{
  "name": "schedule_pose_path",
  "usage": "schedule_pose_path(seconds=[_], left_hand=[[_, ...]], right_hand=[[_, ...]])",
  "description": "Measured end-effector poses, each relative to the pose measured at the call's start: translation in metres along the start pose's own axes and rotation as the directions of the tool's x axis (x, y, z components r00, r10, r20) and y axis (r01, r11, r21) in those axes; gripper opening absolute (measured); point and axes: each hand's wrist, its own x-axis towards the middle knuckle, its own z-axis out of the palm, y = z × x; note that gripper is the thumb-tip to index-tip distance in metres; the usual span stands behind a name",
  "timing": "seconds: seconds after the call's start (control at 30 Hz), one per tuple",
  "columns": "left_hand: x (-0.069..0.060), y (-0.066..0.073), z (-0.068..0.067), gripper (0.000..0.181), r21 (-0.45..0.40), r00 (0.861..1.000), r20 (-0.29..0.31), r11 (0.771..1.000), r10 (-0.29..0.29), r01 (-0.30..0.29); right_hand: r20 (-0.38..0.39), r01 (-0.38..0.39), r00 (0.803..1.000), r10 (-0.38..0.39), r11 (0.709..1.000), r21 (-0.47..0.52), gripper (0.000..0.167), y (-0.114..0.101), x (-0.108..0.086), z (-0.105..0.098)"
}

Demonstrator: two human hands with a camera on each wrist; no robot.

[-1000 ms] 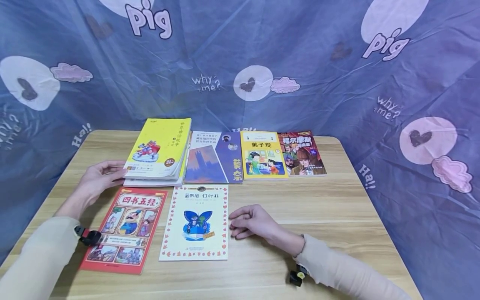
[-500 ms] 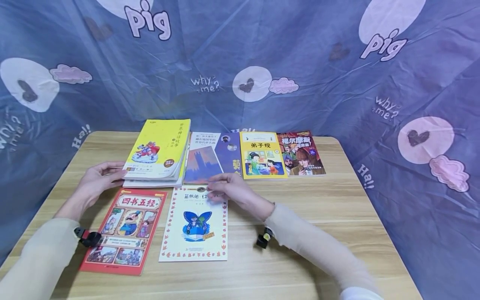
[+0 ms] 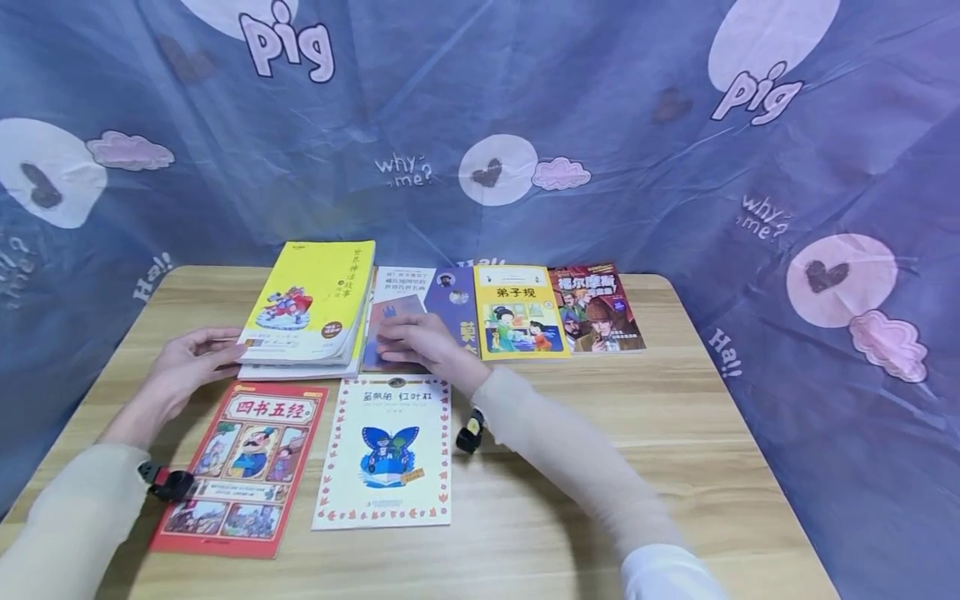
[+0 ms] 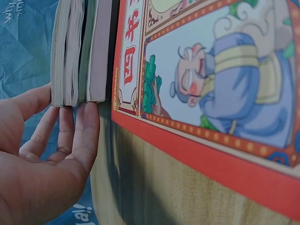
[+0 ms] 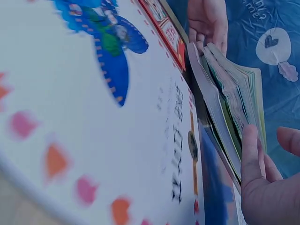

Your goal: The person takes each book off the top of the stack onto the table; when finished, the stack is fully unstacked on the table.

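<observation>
A stack of books topped by a yellow-covered book (image 3: 311, 292) lies at the back left of the table. My left hand (image 3: 176, 362) touches the stack's left edge with extended fingertips; the left wrist view shows those fingertips (image 4: 91, 112) against the page edges. Over the purple-and-white book (image 3: 456, 312), my right hand (image 3: 431, 346) is at the stack's right side. In the right wrist view, its index finger (image 5: 251, 150) lies by the stack's pages (image 5: 229, 89); whether it touches them I cannot tell. The right hand partly covers the purple-and-white book.
A red comic-style book (image 3: 243, 475) lies at the front left, beside a white book with a butterfly picture (image 3: 384, 467). To the right in the back row are a small yellow book (image 3: 517, 312) and a dark red detective book (image 3: 600, 308). A blue printed curtain (image 3: 630, 192) hangs behind.
My right hand has moved left and away from me, from beside the white butterfly book to the stack's right side. The left hand has stayed at the stack's left edge.
</observation>
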Motion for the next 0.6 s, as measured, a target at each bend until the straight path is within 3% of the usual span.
schedule_pose_path(seconds=[0.27,0.6], left_hand=[[-0.002,-0.003,-0.004,0.074,-0.01,1.0,0.0,1.0,0.014,-0.014],[0.002,-0.002,0.002,0.076,-0.006,1.0,-0.005,1.0,0.013,-0.013]], right_hand=[[0.01,-0.017,1.0,0.017,1.0,0.006,0.04,0.002,0.02,0.026],[0.013,-0.01,1.0,0.01,1.0,0.003,0.031,0.004,0.028,0.028]])
